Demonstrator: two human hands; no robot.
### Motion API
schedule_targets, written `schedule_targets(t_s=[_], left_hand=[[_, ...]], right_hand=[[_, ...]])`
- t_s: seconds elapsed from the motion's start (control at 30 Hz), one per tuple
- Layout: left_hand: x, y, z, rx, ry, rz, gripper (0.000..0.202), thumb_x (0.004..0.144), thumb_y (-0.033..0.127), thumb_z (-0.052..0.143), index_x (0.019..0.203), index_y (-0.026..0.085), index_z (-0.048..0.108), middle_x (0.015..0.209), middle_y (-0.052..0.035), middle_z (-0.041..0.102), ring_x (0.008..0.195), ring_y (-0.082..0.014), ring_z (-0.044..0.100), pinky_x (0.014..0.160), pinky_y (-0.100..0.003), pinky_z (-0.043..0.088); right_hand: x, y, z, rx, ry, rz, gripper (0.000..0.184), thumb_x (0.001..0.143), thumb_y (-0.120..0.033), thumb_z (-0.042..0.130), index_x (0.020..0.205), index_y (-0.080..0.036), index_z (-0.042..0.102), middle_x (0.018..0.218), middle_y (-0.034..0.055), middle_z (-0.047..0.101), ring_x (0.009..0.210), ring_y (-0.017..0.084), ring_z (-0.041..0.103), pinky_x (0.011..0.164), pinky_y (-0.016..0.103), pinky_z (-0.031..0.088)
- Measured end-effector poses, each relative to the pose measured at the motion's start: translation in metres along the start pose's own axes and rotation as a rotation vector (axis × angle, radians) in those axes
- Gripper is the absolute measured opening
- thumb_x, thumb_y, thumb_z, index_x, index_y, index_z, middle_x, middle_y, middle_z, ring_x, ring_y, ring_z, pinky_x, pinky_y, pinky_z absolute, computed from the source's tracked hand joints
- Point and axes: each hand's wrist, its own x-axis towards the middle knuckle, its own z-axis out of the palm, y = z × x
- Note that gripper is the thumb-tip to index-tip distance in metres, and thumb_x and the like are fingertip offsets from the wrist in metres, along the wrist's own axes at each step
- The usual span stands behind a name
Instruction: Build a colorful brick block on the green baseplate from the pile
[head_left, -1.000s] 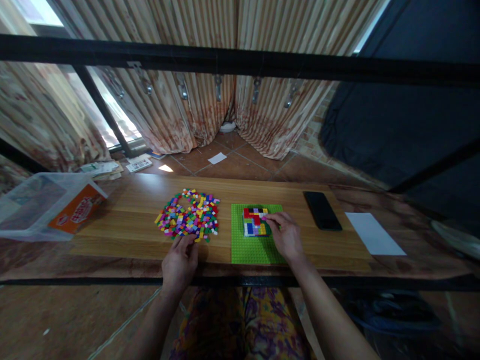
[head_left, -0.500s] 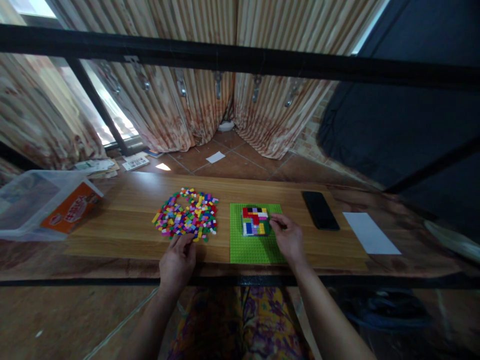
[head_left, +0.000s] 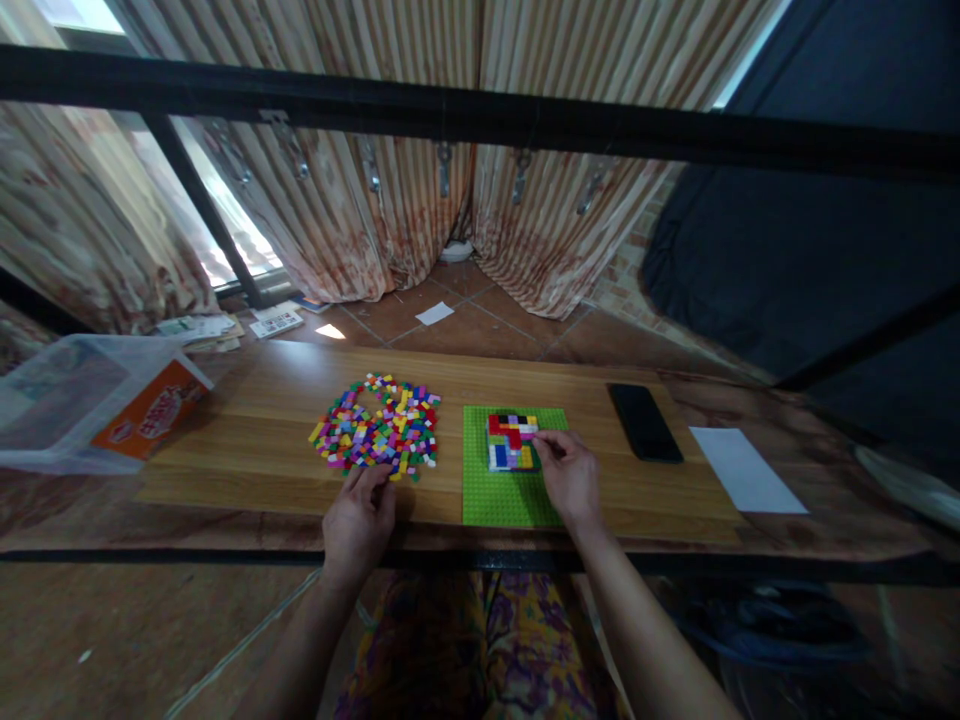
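Observation:
A square block build of multicoloured toy bricks (head_left: 504, 436) sits on a green studded baseplate (head_left: 510, 500). My right hand (head_left: 571, 480) reaches in from the right, thumb and forefinger pinched at the top right of the build. Whatever is between those fingertips is too small to make out. To the left lies a loose pile of small coloured bricks (head_left: 382, 425). At its near edge rests my left hand (head_left: 360, 515), fingers curled together and touching the closest bricks. Its fingertips hide whatever they may hold.
A wooden board (head_left: 247, 430) carries the bricks and baseplate. Right of the baseplate lies a black phone (head_left: 645, 422), then a white sheet of paper (head_left: 746, 468). A clear plastic bin (head_left: 67, 400) with an orange label stands at the left end. A dark bar (head_left: 480, 110) crosses above.
My right hand has shifted slightly left, its fingertips now over the build's right side instead of beside it. The left hand stays at the pile. The whole view has shifted a little.

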Motion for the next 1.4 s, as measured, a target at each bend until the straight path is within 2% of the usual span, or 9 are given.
schedule_targets(t_s=[0.2,0.37,0.53,0.73,0.9,1.1,1.2,1.27,1.4], left_hand=[[0.0,0.003,-0.001,-0.023,-0.019,-0.023,0.025,0.085,0.03,0.05,0.103,0.021,0.065,0.1,-0.0053,0.067,0.079,-0.0173,0.065,0.064,-0.026,0.048],[-0.001,0.003,-0.001,-0.011,-0.02,-0.019,0.024,0.085,0.028,0.049,0.102,0.021,0.065,0.098,-0.005,0.067,0.08,-0.0177,0.065,0.064,-0.026,0.048],[-0.001,0.001,0.0,0.0,-0.003,-0.002,0.024,0.085,0.028,0.05,0.103,0.021,0.065,0.098,-0.0054,0.067,0.081,-0.0181,0.065,0.064,-0.026,0.048],[-0.002,0.001,0.001,-0.004,-0.002,-0.009,0.023,0.086,0.027,0.051,0.103,0.021,0.065,0.101,-0.0053,0.067,0.081,-0.0178,0.065,0.065,-0.026,0.047],[-0.003,0.004,-0.001,-0.008,-0.013,-0.021,0.022,0.086,0.026,0.051,0.103,0.021,0.064,0.1,-0.0049,0.067,0.083,-0.018,0.065,0.066,-0.025,0.047],[-0.002,0.005,-0.002,-0.005,-0.017,-0.028,0.023,0.086,0.027,0.051,0.103,0.021,0.065,0.101,-0.0057,0.067,0.084,-0.0185,0.065,0.064,-0.025,0.047],[-0.002,0.003,-0.001,-0.05,-0.014,-0.024,0.023,0.085,0.027,0.052,0.103,0.02,0.065,0.101,-0.0061,0.067,0.082,-0.0181,0.065,0.066,-0.026,0.049],[-0.001,0.0,0.001,-0.111,-0.009,-0.021,0.023,0.084,0.028,0.052,0.102,0.02,0.065,0.098,-0.0057,0.067,0.08,-0.0172,0.065,0.068,-0.027,0.051],[-0.004,-0.003,-0.001,-0.255,0.016,-0.025,0.02,0.084,0.026,0.052,0.097,0.019,0.066,0.093,-0.0048,0.067,0.078,-0.0156,0.064,0.072,-0.027,0.052]], right_hand=[[0.0,-0.001,-0.002,0.042,0.03,0.039,0.029,0.082,-0.043,0.057,0.088,-0.018,0.071,0.088,0.008,0.069,0.079,0.02,0.062,0.076,0.034,0.048],[0.006,0.005,0.01,0.106,0.058,0.104,0.038,0.077,-0.048,0.062,0.097,-0.017,0.069,0.096,0.0099,0.07,0.083,0.02,0.063,0.078,0.036,0.049],[0.011,0.014,0.02,0.206,0.057,0.191,0.044,0.072,-0.049,0.066,0.102,-0.017,0.068,0.094,0.0097,0.072,0.082,0.021,0.065,0.076,0.037,0.051],[0.015,0.01,0.021,0.253,0.038,0.273,0.044,0.067,-0.048,0.071,0.097,-0.016,0.068,0.091,0.0092,0.073,0.078,0.021,0.066,0.075,0.037,0.052],[0.014,0.005,0.021,0.263,0.041,0.269,0.04,0.068,-0.045,0.07,0.093,-0.015,0.069,0.086,0.0088,0.073,0.075,0.02,0.066,0.072,0.036,0.053],[0.015,0.002,0.022,0.313,0.05,0.305,0.043,0.063,-0.048,0.073,0.092,-0.016,0.069,0.083,0.0079,0.073,0.073,0.02,0.066,0.069,0.036,0.053],[0.016,0.002,0.018,0.407,0.094,0.351,0.042,0.062,-0.05,0.073,0.087,-0.015,0.069,0.081,0.0074,0.073,0.074,0.02,0.066,0.071,0.035,0.052],[0.016,0.004,0.013,0.476,0.142,0.379,0.04,0.066,-0.052,0.069,0.081,-0.015,0.069,0.079,0.0078,0.072,0.074,0.02,0.065,0.071,0.035,0.051],[0.011,0.016,0.002,0.559,0.243,0.437,0.039,0.068,-0.053,0.067,0.078,-0.016,0.067,0.077,0.007,0.07,0.071,0.018,0.064,0.068,0.033,0.051]])
